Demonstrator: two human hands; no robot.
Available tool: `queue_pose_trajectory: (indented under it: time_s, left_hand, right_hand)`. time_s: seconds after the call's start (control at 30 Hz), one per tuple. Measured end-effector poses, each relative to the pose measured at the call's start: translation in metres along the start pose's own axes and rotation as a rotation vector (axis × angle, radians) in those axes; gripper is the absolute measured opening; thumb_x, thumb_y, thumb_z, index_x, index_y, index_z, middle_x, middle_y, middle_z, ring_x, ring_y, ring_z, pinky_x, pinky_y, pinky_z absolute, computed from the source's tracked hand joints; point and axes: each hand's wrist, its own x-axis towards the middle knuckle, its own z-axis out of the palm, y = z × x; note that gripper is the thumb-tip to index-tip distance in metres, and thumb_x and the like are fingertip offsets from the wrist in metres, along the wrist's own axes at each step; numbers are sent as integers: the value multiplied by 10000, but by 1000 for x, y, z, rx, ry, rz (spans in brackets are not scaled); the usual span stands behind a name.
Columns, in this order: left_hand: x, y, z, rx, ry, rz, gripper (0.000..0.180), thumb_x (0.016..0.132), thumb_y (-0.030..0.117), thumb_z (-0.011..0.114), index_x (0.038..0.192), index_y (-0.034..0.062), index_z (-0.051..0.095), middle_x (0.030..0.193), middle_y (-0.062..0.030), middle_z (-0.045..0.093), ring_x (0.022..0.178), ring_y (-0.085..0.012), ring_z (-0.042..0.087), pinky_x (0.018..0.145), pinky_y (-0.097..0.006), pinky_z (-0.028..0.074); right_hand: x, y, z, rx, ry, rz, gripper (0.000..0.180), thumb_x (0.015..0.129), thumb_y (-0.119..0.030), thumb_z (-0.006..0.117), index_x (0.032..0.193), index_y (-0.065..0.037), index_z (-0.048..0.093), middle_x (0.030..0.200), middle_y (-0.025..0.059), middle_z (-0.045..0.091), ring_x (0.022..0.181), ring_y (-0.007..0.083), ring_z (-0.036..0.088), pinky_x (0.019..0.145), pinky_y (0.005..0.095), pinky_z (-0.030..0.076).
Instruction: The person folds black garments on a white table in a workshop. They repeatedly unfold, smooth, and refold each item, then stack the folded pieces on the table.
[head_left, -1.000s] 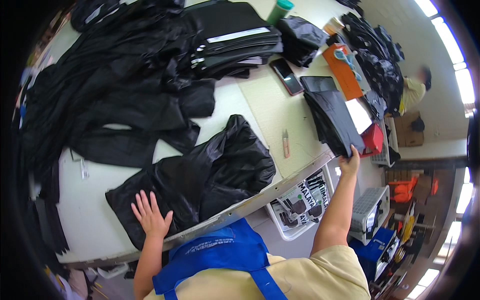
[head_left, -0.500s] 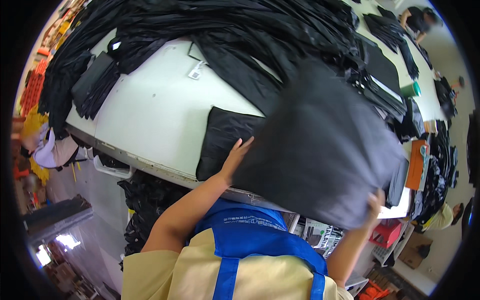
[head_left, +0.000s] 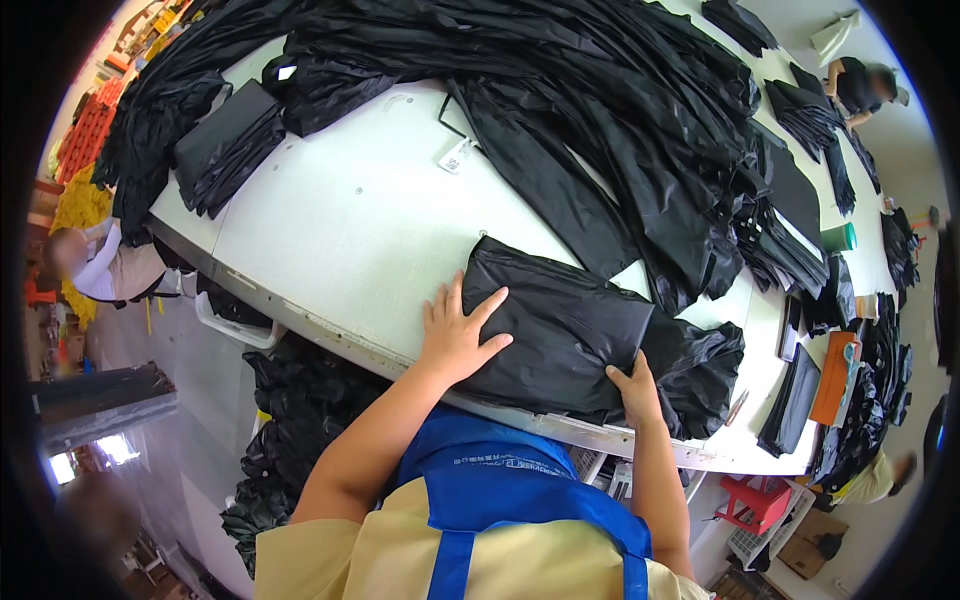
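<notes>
One smooth white bench (head_left: 330, 200) carries one long, wrinkled heap of glossy black fabric (head_left: 640, 110). One folded black cloth (head_left: 555, 320), slick, creased and roughly rectangular, lies at the bench's near edge. Two bare hands touch it: the left hand (head_left: 460, 335), grip wide, fingers spread over its left end; the right hand (head_left: 635, 390) at its right end, whether pinching I cannot tell. Smaller: one orange box (head_left: 830, 385), one green cylinder (head_left: 840, 238), one white rectangular tag (head_left: 456, 156).

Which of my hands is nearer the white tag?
Left: your left hand is below the white tag, on the left end of the folded black fabric; your right hand is farther, below and right, at its right end.
</notes>
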Motion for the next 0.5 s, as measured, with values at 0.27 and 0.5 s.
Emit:
queue_pose_trajectory:
  time_s: [0.27, 0.5]
  left_hand:
    - [48, 37, 10, 326, -265, 430, 639, 794, 598, 587, 1377, 382, 440, 1533, -114, 235, 1411, -378, 176, 1097, -636, 50]
    - [61, 59, 7, 319, -356, 616, 692, 718, 467, 707, 1359, 401, 453, 1544, -72, 215, 1434, -356, 84, 1089, -651, 40]
  right_hand:
    - [-23, -25, -23, -463, 206, -158, 484, 821, -115, 672, 1238, 26, 468, 1090, 173, 579, 976, 252, 563, 902, 343, 438]
    - [-5, 62, -236, -349, 751, 94, 572, 808, -268, 703, 1214, 83, 505, 1120, 206, 607, 966, 234, 614, 816, 296, 489]
